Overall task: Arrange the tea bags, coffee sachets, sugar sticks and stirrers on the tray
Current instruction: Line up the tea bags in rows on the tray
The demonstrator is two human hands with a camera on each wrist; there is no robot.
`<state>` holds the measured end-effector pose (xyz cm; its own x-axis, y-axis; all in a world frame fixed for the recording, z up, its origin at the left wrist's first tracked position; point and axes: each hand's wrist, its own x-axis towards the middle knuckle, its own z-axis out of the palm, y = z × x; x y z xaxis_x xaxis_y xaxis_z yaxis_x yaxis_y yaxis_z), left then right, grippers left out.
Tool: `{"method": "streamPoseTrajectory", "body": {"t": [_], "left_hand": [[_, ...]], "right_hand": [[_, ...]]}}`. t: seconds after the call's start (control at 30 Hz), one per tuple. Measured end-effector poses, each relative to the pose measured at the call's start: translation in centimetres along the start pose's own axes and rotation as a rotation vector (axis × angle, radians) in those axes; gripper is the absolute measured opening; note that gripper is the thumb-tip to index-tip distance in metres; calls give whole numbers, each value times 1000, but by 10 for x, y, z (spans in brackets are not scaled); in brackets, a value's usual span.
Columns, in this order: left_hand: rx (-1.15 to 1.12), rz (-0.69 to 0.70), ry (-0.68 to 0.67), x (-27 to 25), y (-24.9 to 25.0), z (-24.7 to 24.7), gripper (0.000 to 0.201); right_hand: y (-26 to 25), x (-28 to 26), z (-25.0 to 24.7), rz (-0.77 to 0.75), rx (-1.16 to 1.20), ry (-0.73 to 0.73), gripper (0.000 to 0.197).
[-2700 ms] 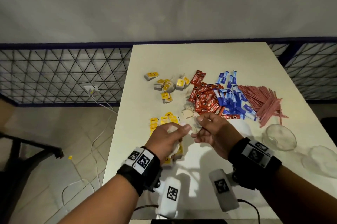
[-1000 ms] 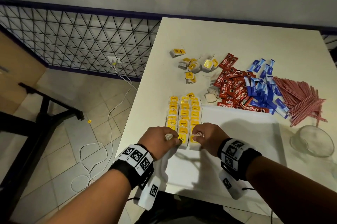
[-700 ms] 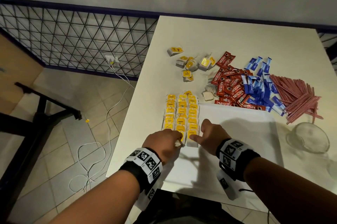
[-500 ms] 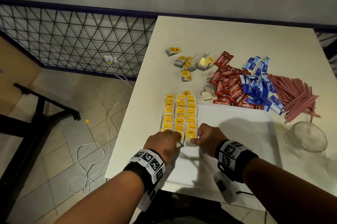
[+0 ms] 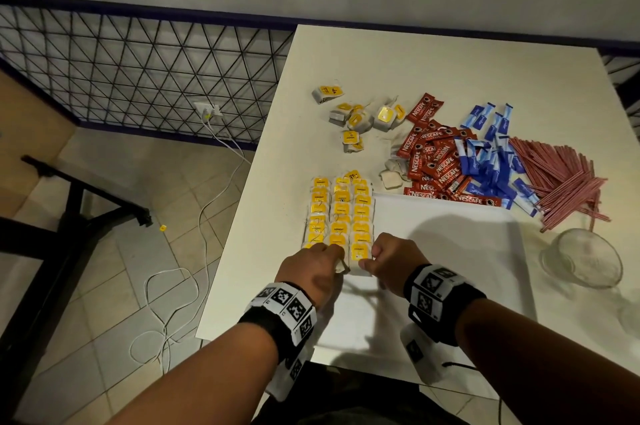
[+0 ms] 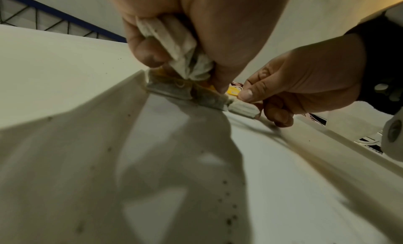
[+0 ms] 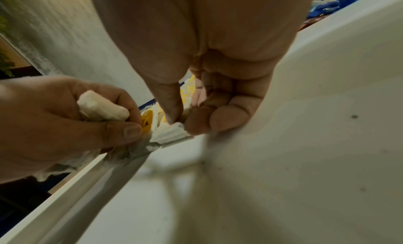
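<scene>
— Head view first: where are the hands?
— Both sit at the near end of the tea bag rows point(image 5: 341, 217) on the white tray point(image 5: 450, 251).
— And the left hand point(image 5: 313, 272)?
— Fingers curled round a bunch of spare tea bags point(image 6: 174, 42).
— The right hand point(image 5: 391, 263)?
— Thumb and forefinger pinch the nearest tea bag point(image 7: 169, 133), just beside the left thumb. Coffee sachets point(image 5: 433, 161) lie on the worktop point(image 5: 381, 61) beyond.

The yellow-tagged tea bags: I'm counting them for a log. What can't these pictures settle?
- Head view: the left hand covers the near end of the tea bag rows.
- Left wrist view: curled fingers hide how many white tea bags they grip.
- Printing on the yellow tags: too small.
</scene>
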<state>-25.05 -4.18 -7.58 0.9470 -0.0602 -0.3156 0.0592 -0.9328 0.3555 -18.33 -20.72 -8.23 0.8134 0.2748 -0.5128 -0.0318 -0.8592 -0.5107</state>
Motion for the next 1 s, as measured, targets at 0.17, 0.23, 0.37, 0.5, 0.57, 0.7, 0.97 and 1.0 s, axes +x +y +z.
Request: {"method": "streamPoseTrajectory", "body": {"t": [0.17, 0.23, 0.37, 0.5, 0.57, 0.7, 0.97, 1.0], "left_hand": [[22, 19, -9, 4, -4, 3, 25], [38, 16, -37, 6, -5, 1, 25], [-290, -50, 59, 0, 0, -16, 14], [-1626, -295, -171, -9, 14, -52, 52], [-2031, -429, -366, -9, 14, -63, 69], [-2047, -393, -364, -5, 13, -62, 86], [-1851, -361, -408, -5, 23, -69, 86], [-1821, -366, -406, -4, 24, -69, 84]], "right_hand": [[-2, 2, 1, 8, 21, -8, 27], [-1, 1, 0, 9, 15, -9, 29], [-4, -3, -12, -13, 8, 65, 37], [-19, -12, -42, -309, 157, 203, 23], [-32, -19, -55, -493, 177, 208, 10], [-54, -26, -63, -722, 91, 154, 13], [-68, -22, -67, -592, -78, 39, 33], [-69, -21, -67, -585, -92, 12, 24]]}}
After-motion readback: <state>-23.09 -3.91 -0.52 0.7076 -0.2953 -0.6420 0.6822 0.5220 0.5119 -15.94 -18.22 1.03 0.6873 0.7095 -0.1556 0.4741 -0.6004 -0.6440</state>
